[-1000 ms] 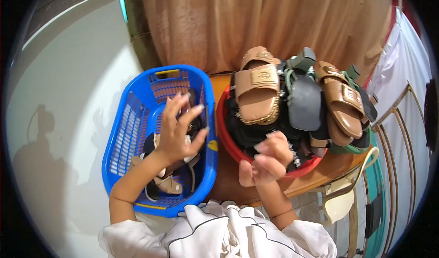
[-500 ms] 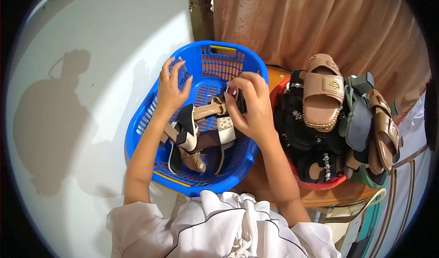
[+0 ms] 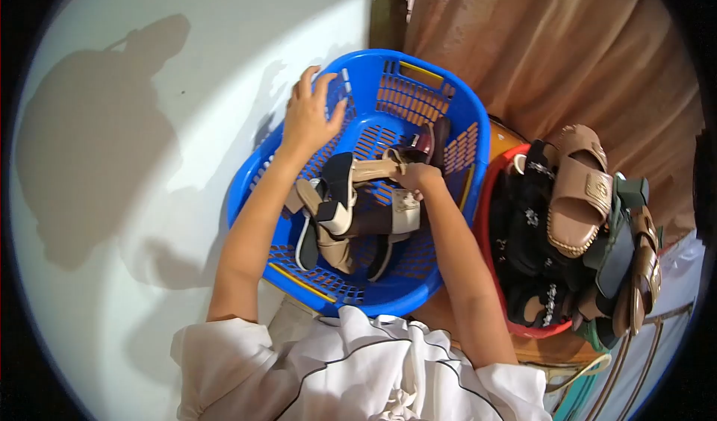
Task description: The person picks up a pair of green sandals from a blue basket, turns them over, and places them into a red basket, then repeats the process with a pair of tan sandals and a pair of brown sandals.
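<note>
My left hand is over the left rim of the blue basket, fingers spread and holding nothing. Inside the basket, my right hand is low among the shoes. Its fingers curl at the strap end of a beige sandal; the fingertips are mostly hidden. Just beyond that hand lies a dark red glossy shoe. Nearer me are a black-soled shoe with a white block heel, a sandal with a cream strap and a tan shoe.
To the right, a red basin is heaped with black jeweled sandals, a pink-beige slide and brown and green sandals. It stands on a wooden table. A brown curtain hangs behind; a white wall is on the left.
My right hand has gone down among the shoes, and its fingers have closed in at the beige sandal. My left hand stays spread at the left rim. The view has shifted left.
</note>
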A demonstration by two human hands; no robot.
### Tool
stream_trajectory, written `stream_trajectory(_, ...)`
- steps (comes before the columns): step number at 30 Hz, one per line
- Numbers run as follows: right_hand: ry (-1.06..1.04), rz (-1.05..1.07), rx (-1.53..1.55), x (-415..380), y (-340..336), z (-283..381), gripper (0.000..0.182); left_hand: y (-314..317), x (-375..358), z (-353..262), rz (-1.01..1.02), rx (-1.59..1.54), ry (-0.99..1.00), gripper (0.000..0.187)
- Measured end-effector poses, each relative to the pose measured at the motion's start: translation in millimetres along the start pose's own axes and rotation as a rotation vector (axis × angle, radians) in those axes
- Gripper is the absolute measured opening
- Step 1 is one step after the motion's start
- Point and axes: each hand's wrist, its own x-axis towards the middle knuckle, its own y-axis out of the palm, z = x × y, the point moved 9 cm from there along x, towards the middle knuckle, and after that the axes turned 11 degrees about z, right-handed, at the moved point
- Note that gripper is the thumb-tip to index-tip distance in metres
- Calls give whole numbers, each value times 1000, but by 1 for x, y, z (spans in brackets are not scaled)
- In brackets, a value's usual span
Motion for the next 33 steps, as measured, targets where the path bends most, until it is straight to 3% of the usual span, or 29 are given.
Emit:
stream_trajectory(5, 54, 251, -296, 0, 31, 4, 105, 0, 1, 10, -11, -9, -27, 43)
stream_trajectory(7, 72, 307, -301, 9, 39, 3, 109, 2, 1, 14, 2, -12, -40, 43)
stream_trajectory(10, 52, 203, -350, 17, 38, 12, 101, 4, 1, 16, 13, -15, -53, 42)
stream_trajectory(13, -62, -197, -3, 4, 3, 22, 83, 5, 1, 15, 36, -10, -63, 42)
stream_trajectory(15, -171, -489, -110, -19, -29, 49, 72, 6, 1, 13, 29, -15, -46, 43)
stream_trajectory(17, -485, -826, -95, -54, -57, 72, 63, 4, -1, 10, -5, 0, -10, 43)
stream_trajectory(20, -736, -1016, 104, -89, -88, 77, 58, 9, -1, 10, 42, -17, -27, 43)
stream_trajectory(22, -754, -1147, 59, -102, -98, 73, 57, 13, -1, 10, 51, -28, -14, 47)
stream_trajectory(28, -821, -1239, 305, -106, -110, 48, 53, 67, -9, 16, 404, -470, -63, 70)
stream_trajectory(31, -844, -1117, 596, -85, -107, 35, 49, 119, -41, 15, 988, -656, -329, 76)
stream_trajectory(33, -837, -1117, 676, -80, -106, 31, 42, 138, -54, -2, 1154, -866, -321, 75)
